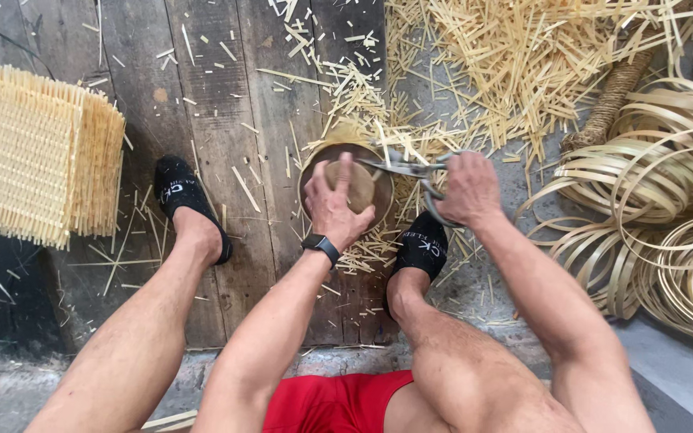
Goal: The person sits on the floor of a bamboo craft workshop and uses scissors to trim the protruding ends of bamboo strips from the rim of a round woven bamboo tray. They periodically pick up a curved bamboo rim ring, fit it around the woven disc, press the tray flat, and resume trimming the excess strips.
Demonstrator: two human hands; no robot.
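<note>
My left hand point(333, 204) presses down on a round woven bamboo piece point(360, 186) that stands on the wooden floor between my feet. A dark smartwatch sits on that wrist. My right hand point(467, 186) grips the handles of metal shears point(405, 168), whose blades reach left over the rim of the round piece. Short pale bamboo offcuts lie all around it.
A stack of woven bamboo mats point(34, 156) sits at the left. Coils of flat bamboo strips point(659, 200) fill the right side, with a rope-wrapped handle point(611, 100) above them. A heap of bamboo trimmings point(523, 56) covers the top. My feet wear black slippers point(182, 192).
</note>
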